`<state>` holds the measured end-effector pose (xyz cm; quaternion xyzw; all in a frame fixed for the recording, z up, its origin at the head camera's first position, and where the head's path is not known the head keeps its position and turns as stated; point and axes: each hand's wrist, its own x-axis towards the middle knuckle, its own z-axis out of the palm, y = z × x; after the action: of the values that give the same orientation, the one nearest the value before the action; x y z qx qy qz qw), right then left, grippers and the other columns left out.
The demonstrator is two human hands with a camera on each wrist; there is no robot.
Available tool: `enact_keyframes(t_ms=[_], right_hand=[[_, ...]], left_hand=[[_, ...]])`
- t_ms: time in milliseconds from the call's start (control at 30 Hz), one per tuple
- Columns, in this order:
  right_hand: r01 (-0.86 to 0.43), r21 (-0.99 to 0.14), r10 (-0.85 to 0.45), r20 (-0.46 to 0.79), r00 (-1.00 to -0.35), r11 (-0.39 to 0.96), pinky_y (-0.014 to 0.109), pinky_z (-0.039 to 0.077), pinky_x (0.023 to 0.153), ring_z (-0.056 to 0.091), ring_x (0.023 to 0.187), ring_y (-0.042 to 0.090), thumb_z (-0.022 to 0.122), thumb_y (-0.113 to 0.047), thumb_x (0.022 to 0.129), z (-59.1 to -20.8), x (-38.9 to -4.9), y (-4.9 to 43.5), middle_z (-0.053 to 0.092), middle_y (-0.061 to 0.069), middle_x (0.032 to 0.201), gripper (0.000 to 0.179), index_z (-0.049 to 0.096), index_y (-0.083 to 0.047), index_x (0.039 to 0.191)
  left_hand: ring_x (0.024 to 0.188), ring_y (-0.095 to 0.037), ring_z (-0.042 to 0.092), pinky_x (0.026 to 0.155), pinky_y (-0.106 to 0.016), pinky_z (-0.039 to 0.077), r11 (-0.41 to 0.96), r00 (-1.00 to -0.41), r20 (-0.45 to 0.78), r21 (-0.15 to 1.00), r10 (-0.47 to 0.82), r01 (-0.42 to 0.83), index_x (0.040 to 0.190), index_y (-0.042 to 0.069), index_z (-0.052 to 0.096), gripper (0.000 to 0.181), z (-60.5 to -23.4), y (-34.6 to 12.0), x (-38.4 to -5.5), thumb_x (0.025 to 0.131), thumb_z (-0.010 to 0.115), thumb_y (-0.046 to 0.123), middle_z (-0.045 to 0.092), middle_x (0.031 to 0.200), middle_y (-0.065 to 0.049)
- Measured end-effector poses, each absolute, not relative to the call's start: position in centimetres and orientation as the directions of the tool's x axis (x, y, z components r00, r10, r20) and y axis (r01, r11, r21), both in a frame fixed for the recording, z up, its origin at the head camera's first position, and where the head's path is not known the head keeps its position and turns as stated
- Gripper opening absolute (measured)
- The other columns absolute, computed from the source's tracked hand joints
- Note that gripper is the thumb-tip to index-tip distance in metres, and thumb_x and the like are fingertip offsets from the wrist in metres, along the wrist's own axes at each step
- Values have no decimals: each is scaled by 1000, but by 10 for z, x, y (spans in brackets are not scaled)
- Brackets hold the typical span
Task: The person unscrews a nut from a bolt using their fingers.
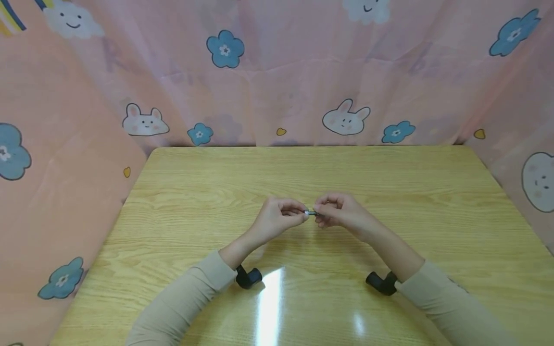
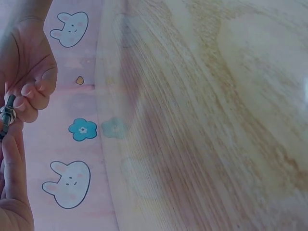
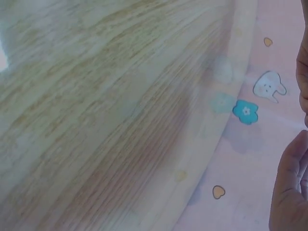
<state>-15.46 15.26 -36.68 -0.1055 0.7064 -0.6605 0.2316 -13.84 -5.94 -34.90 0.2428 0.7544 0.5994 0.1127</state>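
Note:
In the head view, both hands meet over the middle of the table, with a small metal bolt (image 1: 310, 212) held level between them. The left hand (image 1: 277, 217) pinches its left end between thumb and fingers. At the other end, the right hand (image 1: 344, 212) holds it by thumb and fingertips. A threaded shank and a shiny ring-like part, perhaps a nut or washer, show on the bolt (image 2: 8, 113) in the left wrist view; fingers cover the rest. From the right wrist, only the edges of both hands are visible and the bolt is hidden.
Beneath the hands is a glossy wood-grain table (image 1: 207, 178) with bright reflections near its front. A pink patterned curtain (image 1: 285, 86) stands behind it and at both sides. Black wrist-camera mounts (image 1: 249, 278) hang below the beige sleeves (image 1: 190, 293).

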Motion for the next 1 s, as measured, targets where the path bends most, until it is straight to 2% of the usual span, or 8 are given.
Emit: enact_keyframes(t_ms=[133, 233, 333, 467, 567, 633, 733, 1000], right_hand=[[123, -986, -451, -159, -878, 109, 30, 52, 79, 61, 85, 15, 63, -4, 87, -368, -154, 154, 60, 5, 95, 23, 53, 8, 104], [111, -987, -449, -153, -880, 120, 32, 52, 81, 60, 89, 16, 64, -7, 86, -368, -154, 155, 58, 6, 100, 29, 52, 7, 109], [142, -982, -443, -182, -878, 122, 34, 54, 78, 62, 81, 16, 60, -14, 91, -367, -154, 155, 62, 6, 91, 21, 55, 1, 105], [183, -978, -433, -209, -877, 100, 34, 56, 72, 62, 68, 14, 54, -15, 95, -366, -155, 153, 64, 3, 75, 17, 57, 1, 98], [177, -980, -432, -197, -880, 86, 33, 55, 74, 63, 71, 13, 57, -11, 93, -367, -156, 153, 64, 3, 78, 14, 58, 2, 98], [166, -983, -431, -183, -884, 79, 32, 54, 76, 63, 77, 13, 61, -6, 89, -368, -156, 154, 64, 3, 85, 10, 59, -2, 98], [148, -986, -438, -165, -884, 73, 30, 53, 79, 62, 83, 14, 65, -1, 84, -368, -155, 155, 62, 4, 93, 18, 58, -4, 101], [205, -975, -429, -223, -875, 88, 32, 55, 72, 64, 71, 14, 56, -16, 94, -366, -155, 152, 65, 3, 79, 22, 57, 4, 103]], left_hand=[[79, -14, 65, 73, -25, 55, 178, -860, 106, 959, 499, 221, 99, -10, 66, 16, -347, -60, -138, 86, 62, 0, 68, 92, -19], [79, -15, 64, 72, -25, 55, 185, -861, 104, 957, 498, 222, 99, -10, 66, 16, -348, -60, -138, 87, 62, 0, 67, 92, -19], [79, -15, 65, 73, -25, 55, 189, -862, 100, 957, 496, 220, 99, -10, 66, 16, -348, -60, -139, 87, 62, 0, 67, 92, -19], [79, -15, 65, 72, -25, 55, 193, -865, 96, 957, 493, 216, 99, -10, 66, 17, -356, -59, -144, 86, 63, 1, 67, 93, -19], [80, -15, 65, 72, -26, 55, 186, -867, 98, 959, 488, 214, 100, -8, 67, 18, -369, -59, -150, 86, 64, 4, 68, 94, -18], [80, -15, 65, 72, -26, 55, 184, -868, 103, 959, 486, 216, 100, -6, 67, 18, -377, -59, -154, 86, 65, 6, 68, 94, -16], [80, -15, 64, 72, -26, 55, 178, -869, 112, 959, 483, 222, 99, -3, 68, 17, -379, -60, -154, 86, 66, 8, 68, 93, -13], [79, -14, 65, 72, -27, 55, 168, -865, 125, 958, 485, 233, 98, -2, 69, 17, -378, -59, -154, 86, 66, 10, 69, 91, -9]])
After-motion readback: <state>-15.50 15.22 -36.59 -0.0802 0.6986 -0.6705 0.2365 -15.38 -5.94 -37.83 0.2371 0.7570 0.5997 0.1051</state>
